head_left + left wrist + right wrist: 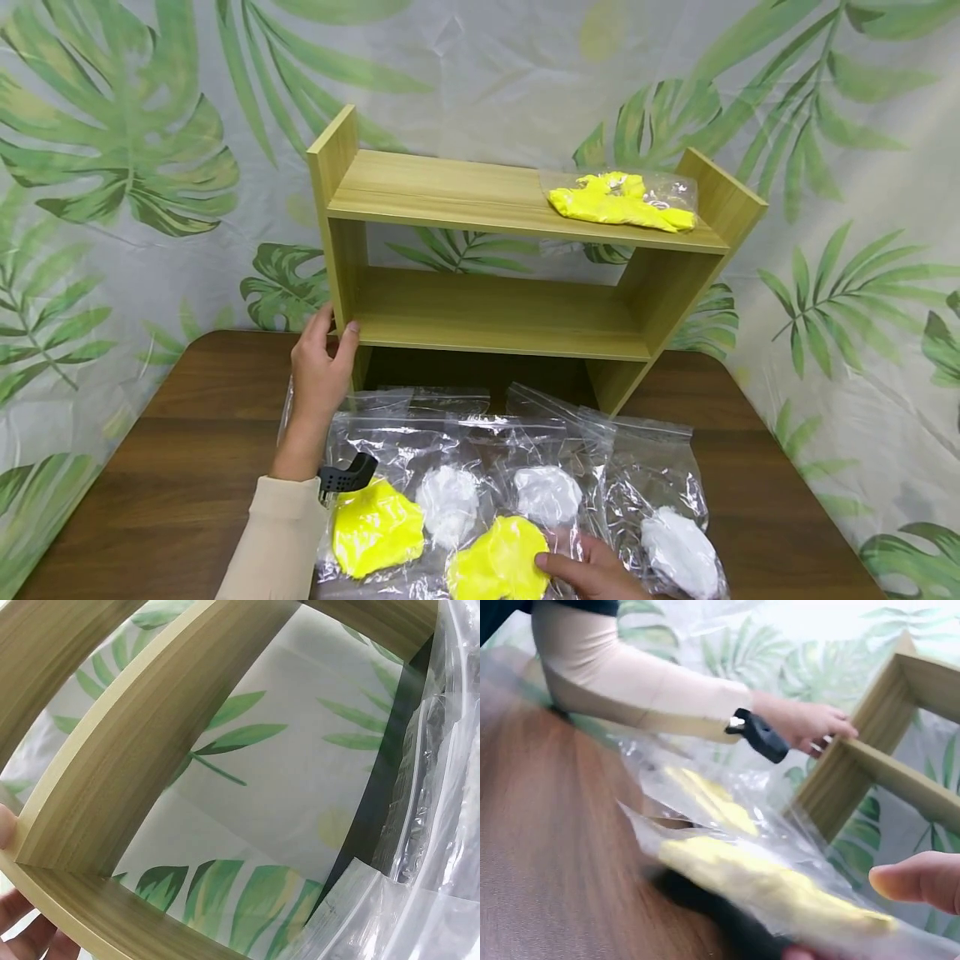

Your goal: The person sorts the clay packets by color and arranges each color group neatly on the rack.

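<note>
My left hand (pixel 324 354) grips the left side panel of a light wooden shelf unit (pixel 480 346), thumb on its front edge and fingers around the outside. In the left wrist view, fingers (pixel 37 934) show against that panel. My right hand (pixel 592 569) holds a clear zip bag with a soft yellow bundle (pixel 504 560), its thumb on the near face and the other fingers behind the plastic. The right wrist view shows this bag (pixel 772 889) tilted, partly blurred, with the thumb (pixel 915 883) above it.
Other clear zip bags lie before the shelf: one with a yellow bundle (pixel 377 529), several with white bundles (pixel 448 504). Another yellow-filled bag (pixel 622 202) lies on the top shelf at right. The dark wooden table (pixel 172 475) meets a leaf-patterned cloth (pixel 135 275).
</note>
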Demonstrator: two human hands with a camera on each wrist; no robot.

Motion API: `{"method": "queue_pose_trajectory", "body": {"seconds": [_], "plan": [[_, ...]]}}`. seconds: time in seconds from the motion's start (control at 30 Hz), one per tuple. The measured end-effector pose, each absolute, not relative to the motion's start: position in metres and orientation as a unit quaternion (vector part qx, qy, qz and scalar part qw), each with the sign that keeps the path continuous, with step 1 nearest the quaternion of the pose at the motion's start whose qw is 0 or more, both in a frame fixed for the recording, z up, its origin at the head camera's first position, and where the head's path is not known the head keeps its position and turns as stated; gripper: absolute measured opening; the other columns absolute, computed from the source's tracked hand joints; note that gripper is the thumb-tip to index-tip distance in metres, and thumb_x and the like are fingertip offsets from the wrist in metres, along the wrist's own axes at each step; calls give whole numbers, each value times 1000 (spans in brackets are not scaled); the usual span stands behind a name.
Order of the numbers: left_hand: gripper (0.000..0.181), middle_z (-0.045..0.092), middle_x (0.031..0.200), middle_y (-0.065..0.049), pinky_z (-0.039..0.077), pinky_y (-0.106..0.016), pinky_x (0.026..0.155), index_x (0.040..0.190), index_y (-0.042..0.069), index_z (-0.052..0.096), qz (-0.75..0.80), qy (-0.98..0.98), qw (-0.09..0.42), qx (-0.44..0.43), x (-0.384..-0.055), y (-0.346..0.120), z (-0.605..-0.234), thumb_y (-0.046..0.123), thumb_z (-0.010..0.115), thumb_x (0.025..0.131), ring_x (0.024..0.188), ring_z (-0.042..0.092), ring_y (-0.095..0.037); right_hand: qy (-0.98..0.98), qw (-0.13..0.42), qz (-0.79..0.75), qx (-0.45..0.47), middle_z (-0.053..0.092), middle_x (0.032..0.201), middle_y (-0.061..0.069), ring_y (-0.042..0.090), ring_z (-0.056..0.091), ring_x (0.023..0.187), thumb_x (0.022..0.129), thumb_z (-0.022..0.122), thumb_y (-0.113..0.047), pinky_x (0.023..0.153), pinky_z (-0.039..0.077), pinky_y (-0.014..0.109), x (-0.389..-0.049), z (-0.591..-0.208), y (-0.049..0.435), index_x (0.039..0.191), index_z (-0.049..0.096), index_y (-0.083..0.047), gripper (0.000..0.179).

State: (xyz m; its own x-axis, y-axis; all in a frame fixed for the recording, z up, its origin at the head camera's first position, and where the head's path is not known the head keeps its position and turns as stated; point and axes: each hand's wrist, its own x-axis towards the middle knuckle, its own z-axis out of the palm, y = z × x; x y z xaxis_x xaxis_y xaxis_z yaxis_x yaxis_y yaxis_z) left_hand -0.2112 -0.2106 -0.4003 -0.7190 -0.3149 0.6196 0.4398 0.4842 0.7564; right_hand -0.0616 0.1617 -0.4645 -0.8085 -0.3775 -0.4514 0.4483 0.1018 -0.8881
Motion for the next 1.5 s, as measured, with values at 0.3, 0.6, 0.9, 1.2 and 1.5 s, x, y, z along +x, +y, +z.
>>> {"method": "queue_pose_trajectory", "body": {"seconds": [0.3, 0.6, 0.9, 1.2, 1.5], "plan": [[40, 61, 115, -20, 42, -7, 71, 133, 2, 55, -496, -780, 379, -41, -212, -211, -401, 11, 58, 94, 93, 61, -28, 710, 285, -644, 21, 71, 94, 9, 19, 68, 82, 87, 68, -19, 76, 56, 34, -59, -469, 157, 110, 63, 9, 37], [41, 61, 115, -19, 45, -12, 71, 133, 3, 56, -492, -781, 381, -44, -214, -212, -403, 13, 59, 94, 94, 60, -26, 663, 305, -683, 16, 70, 100, 20, 26, 69, 85, 89, 65, -16, 77, 56, 40, -57, -468, 158, 129, 42, 19, 58], [41, 61, 116, -19, 42, -9, 71, 134, 4, 55, -494, -783, 376, -40, -213, -212, -403, 14, 59, 94, 96, 60, -26, 640, 314, -701, 12, 67, 107, 25, 30, 69, 89, 92, 62, -17, 80, 55, 43, -60, -461, 169, 140, 32, 15, 65], [42, 61, 116, -19, 42, -8, 69, 134, 4, 55, -490, -786, 374, -37, -211, -213, -402, 15, 59, 95, 95, 60, -27, 665, 301, -682, 35, 71, 85, 13, 14, 66, 65, 92, 64, -20, 65, 56, 28, -65, -449, 172, 144, 23, 14, 74], [42, 61, 117, -19, 48, -20, 72, 134, 3, 55, -486, -788, 377, -36, -212, -212, -401, 14, 59, 94, 101, 60, -28, 695, 270, -666, 28, 71, 92, 13, 11, 62, 58, 93, 63, -20, 62, 53, 23, -71, -430, 178, 145, 16, 16, 79]]}}
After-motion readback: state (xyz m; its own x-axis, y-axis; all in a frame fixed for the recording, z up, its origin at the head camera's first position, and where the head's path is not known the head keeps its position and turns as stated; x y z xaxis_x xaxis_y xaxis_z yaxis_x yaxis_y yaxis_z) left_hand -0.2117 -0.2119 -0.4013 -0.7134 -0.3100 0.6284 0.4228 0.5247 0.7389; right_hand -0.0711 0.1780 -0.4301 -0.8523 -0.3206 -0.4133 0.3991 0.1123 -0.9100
